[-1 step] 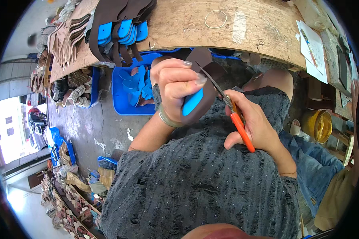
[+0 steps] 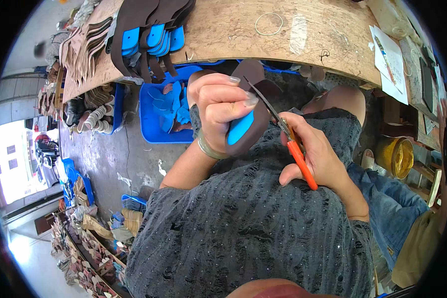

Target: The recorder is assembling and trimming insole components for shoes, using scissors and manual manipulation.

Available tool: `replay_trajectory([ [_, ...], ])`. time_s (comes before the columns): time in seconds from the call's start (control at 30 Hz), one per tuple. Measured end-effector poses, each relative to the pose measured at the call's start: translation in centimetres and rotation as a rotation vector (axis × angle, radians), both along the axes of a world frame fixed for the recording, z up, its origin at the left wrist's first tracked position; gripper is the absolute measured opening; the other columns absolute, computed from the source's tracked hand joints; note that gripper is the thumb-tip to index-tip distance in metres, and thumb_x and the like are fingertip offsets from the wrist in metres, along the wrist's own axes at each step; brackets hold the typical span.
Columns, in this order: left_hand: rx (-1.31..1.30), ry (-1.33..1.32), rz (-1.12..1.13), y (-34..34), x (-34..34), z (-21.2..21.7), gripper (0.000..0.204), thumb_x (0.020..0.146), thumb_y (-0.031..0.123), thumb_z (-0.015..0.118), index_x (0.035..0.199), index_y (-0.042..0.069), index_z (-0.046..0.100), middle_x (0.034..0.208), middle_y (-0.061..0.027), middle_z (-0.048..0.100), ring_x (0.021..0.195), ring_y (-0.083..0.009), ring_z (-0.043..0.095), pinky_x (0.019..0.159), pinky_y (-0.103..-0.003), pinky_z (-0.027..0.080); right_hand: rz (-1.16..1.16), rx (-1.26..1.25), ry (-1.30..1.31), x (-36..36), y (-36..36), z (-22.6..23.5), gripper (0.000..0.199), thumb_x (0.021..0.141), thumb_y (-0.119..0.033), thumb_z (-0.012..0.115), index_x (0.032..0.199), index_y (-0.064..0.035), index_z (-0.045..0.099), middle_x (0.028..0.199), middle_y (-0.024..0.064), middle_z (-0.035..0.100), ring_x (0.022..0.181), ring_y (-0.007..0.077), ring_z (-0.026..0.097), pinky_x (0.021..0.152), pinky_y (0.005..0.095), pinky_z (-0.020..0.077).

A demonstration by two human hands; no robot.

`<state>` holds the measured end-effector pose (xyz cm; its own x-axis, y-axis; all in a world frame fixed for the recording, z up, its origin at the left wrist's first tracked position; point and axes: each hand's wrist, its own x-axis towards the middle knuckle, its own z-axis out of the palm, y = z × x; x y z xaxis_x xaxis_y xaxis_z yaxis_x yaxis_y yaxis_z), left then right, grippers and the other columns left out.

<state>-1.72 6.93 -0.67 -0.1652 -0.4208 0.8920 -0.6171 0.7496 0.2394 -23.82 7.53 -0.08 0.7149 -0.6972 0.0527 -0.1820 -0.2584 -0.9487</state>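
Two hands (image 2: 218,107) (image 2: 315,156) trim a brown piece (image 2: 251,126) above a blue bin (image 2: 149,126).

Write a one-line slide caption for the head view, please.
Left hand grips a brown-and-blue shoe piece; right hand trims it with orange-handled scissors.

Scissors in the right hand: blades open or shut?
Open. The scissors in the right hand show two blades spread apart against the brown piece.

My left hand (image 2: 218,107) is fisted, knuckles up, fingers curled tight around the brown piece (image 2: 256,126), forearm angling in from lower left. My right hand (image 2: 315,154), just right of that piece, is clenched on the scissors (image 2: 288,136), wrist bent.
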Motion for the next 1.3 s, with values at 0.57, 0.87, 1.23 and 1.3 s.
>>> replay_trajectory([
  [0.57, 0.673, 1.134, -0.608, -2.8, 0.3, 0.2, 0.027, 0.082, 0.021, 0.063, 0.096, -0.001, 0.057, 0.097, -0.0116, 0.058, 0.097, -0.0221, 0.052, 0.086, -0.034, 0.042, -0.611, 0.044, 0.226, -3.5, -7.0, 0.9, 0.051, 0.076, -0.021, 0.076, 0.122, -0.0079, 0.056, 0.077, 0.0028, 0.061, 0.072, 0.0129, 0.063, 0.063, 0.0257, 0.0482],
  [0.87, 0.813, 1.226, -0.461, -3.0, 3.1, 1.2, 0.021, 0.091, 0.02, 0.052, 0.095, 0.001, 0.059, 0.1, -0.0096, 0.06, 0.097, -0.0222, 0.057, 0.089, -0.035, 0.044, -0.57, -0.872, 0.474, -0.2, -16.5, 0.4, 0.027, 0.084, -0.019, 0.061, 0.109, -0.0081, 0.065, 0.107, 0.0153, 0.064, 0.098, 0.0311, 0.06, 0.084, 0.0382, 0.047],
  [1.23, 0.616, 1.222, -0.179, -3.5, -0.1, -1.0, 0.03, 0.091, 0.006, 0.056, 0.119, 0.004, 0.044, 0.107, -0.0034, 0.055, 0.098, -0.0104, 0.055, 0.085, -0.028, 0.046, -0.304, -0.605, -0.16, 11.2, -8.2, -1.0, 0.025, 0.08, -0.006, 0.067, 0.102, 0.0019, 0.058, 0.09, 0.0149, 0.058, 0.08, 0.03, 0.059, 0.07, 0.0362, 0.0479],
  [1.3, 0.593, 1.185, -0.211, -3.5, -0.5, -1.3, 0.025, 0.091, 0.004, 0.054, 0.115, 0.004, 0.044, 0.104, -0.0015, 0.053, 0.098, -0.0078, 0.053, 0.086, -0.026, 0.045, -0.291, -0.595, -0.196, 11.2, -8.6, -1.6, 0.023, 0.082, -0.004, 0.065, 0.103, 0.0029, 0.058, 0.088, 0.0143, 0.059, 0.077, 0.0291, 0.06, 0.068, 0.0357, 0.048],
])
